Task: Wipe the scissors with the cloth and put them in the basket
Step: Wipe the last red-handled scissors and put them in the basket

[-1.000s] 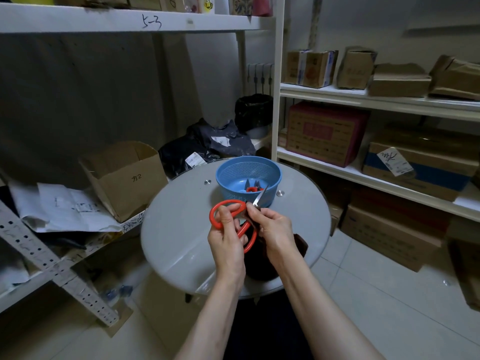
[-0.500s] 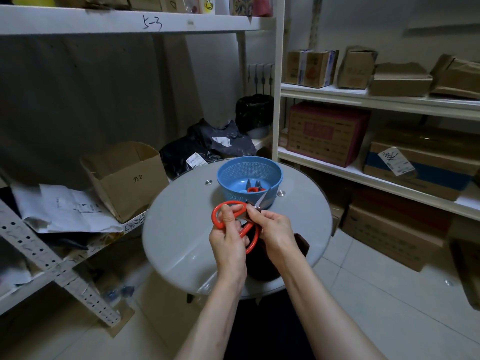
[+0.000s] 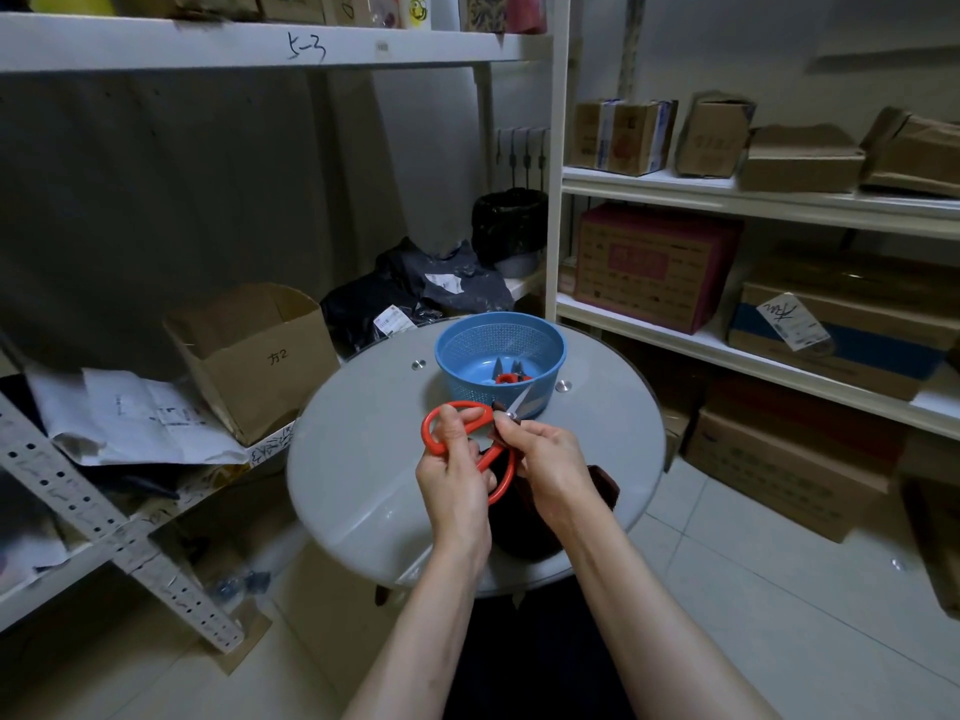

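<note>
My left hand [image 3: 454,475] grips the red handles of a pair of scissors [image 3: 434,436] above the round grey table [image 3: 353,491]. The metal blades point up and to the right, toward the blue basket [image 3: 540,345]. My right hand [image 3: 550,459] pinches the blades near the pivot with a dark brown cloth [image 3: 605,483], which hangs down below that hand. In the basket lies another small tool with a red handle [image 3: 506,377].
An open cardboard box [image 3: 254,356] and loose papers [image 3: 135,418] sit on the low shelf to the left. Black bags [image 3: 415,293] lie behind the table. White shelving [image 3: 727,350] with several cartons stands on the right. Tiled floor lies below.
The hands and scissors have stayed almost in place. My right hand with the cloth has shifted slightly along the blades near the pivot.
</note>
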